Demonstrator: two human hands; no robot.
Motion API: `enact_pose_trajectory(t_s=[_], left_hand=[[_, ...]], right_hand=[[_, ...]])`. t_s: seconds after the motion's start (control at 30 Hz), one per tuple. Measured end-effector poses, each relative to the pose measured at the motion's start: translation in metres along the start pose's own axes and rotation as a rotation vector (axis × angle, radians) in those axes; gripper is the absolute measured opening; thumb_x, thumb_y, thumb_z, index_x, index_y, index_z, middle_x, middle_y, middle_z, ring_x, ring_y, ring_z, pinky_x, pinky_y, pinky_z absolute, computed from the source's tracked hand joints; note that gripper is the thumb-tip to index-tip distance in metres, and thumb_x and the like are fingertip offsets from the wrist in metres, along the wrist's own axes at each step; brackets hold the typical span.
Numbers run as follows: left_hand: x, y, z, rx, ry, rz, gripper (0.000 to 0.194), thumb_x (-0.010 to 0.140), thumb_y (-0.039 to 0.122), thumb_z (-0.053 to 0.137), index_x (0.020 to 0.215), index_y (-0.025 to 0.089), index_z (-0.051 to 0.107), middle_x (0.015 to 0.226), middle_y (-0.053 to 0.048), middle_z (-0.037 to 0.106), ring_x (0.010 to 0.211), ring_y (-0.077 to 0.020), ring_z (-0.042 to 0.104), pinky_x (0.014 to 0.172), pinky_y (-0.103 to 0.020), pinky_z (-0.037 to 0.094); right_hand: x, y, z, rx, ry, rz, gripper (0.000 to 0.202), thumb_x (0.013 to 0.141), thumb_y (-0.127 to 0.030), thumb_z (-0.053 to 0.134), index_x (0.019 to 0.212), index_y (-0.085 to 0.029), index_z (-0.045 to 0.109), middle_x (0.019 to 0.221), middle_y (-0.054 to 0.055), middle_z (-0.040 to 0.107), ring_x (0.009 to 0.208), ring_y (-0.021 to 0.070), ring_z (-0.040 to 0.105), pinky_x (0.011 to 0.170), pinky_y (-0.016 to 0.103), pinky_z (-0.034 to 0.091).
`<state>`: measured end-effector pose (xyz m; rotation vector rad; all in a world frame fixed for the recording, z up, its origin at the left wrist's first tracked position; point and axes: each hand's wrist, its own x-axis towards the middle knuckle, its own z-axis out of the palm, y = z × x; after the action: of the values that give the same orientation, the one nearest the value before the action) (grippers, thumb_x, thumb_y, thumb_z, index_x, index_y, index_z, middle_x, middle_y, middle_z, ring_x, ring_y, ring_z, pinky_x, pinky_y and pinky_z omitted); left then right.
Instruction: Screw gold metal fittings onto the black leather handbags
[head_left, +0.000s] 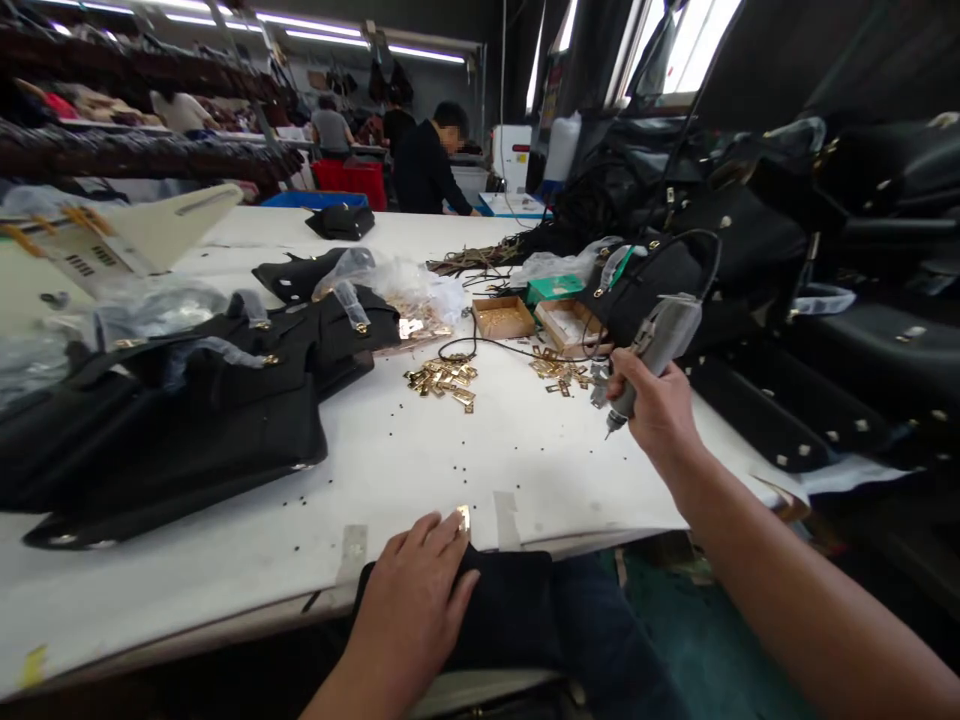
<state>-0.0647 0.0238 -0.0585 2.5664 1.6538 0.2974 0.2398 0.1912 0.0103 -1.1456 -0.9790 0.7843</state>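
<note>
Near the table's front edge, my left hand (420, 590) lies palm down on a black leather piece (514, 600), fingers stretched out and thumb apart. A small gold metal plate (464, 520) shows by its index fingertip. Off to the right, my right hand (660, 405) is closed around a grey electric screwdriver (664, 330). The tool is held above the table, its thin bit (609, 430) tilted down and to the left. Gold fittings lie in one pile (442, 380) at the middle and another pile (559, 370) just left of the screwdriver.
Black bags (225, 420) with plastic-wrapped fittings cover the table's left side. More black bags (787, 330) are heaped at right. Small boxes (504, 317) stand behind the gold fittings. Tiny dark screws (463, 468) dot the white tabletop (420, 455). A person (424, 165) works across the table.
</note>
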Motion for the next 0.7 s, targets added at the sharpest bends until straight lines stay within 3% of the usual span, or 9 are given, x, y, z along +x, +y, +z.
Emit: enact_pose_trajectory(t_s=[0.07, 0.23, 0.4, 0.7], left_hand=[[0.0, -0.001, 0.003, 0.023, 0.005, 0.011, 0.033, 0.09, 0.024, 0.062, 0.122, 0.023, 0.071, 0.138, -0.006, 0.067, 0.123, -0.0321, 0.062, 0.095, -0.049, 0.056], [0.001, -0.001, 0.003, 0.047, 0.022, 0.022, 0.035, 0.09, 0.025, 0.062, 0.123, 0.022, 0.072, 0.136, -0.006, 0.069, 0.121, -0.0321, 0.064, 0.094, -0.048, 0.058], [0.001, 0.0, 0.003, 0.046, 0.05, 0.024, 0.035, 0.092, 0.024, 0.058, 0.125, 0.023, 0.071, 0.135, -0.005, 0.069, 0.121, -0.0314, 0.065, 0.098, -0.048, 0.057], [0.001, -0.003, 0.008, 0.023, 0.112, 0.047, 0.033, 0.094, 0.021, 0.054, 0.122, 0.021, 0.072, 0.133, -0.006, 0.07, 0.117, -0.0305, 0.065, 0.094, -0.047, 0.057]], right_hand=[[0.003, 0.009, 0.0, -0.013, 0.046, -0.016, 0.036, 0.072, -0.046, 0.083, 0.078, -0.02, 0.059, 0.054, -0.004, 0.056, 0.045, 0.0131, 0.051, 0.045, 0.026, 0.045], [0.003, 0.033, 0.017, -0.047, 0.028, 0.026, 0.038, 0.072, -0.049, 0.083, 0.071, -0.019, 0.06, 0.053, -0.001, 0.059, 0.046, 0.014, 0.054, 0.044, 0.026, 0.045], [0.004, 0.051, 0.032, -0.084, 0.042, 0.061, 0.041, 0.07, -0.051, 0.085, 0.073, -0.018, 0.061, 0.053, -0.002, 0.059, 0.046, 0.0132, 0.055, 0.044, 0.024, 0.044], [0.001, 0.067, 0.037, -0.112, 0.038, 0.069, 0.04, 0.071, -0.051, 0.084, 0.069, -0.017, 0.061, 0.051, 0.0, 0.06, 0.044, 0.0123, 0.053, 0.041, 0.023, 0.04]])
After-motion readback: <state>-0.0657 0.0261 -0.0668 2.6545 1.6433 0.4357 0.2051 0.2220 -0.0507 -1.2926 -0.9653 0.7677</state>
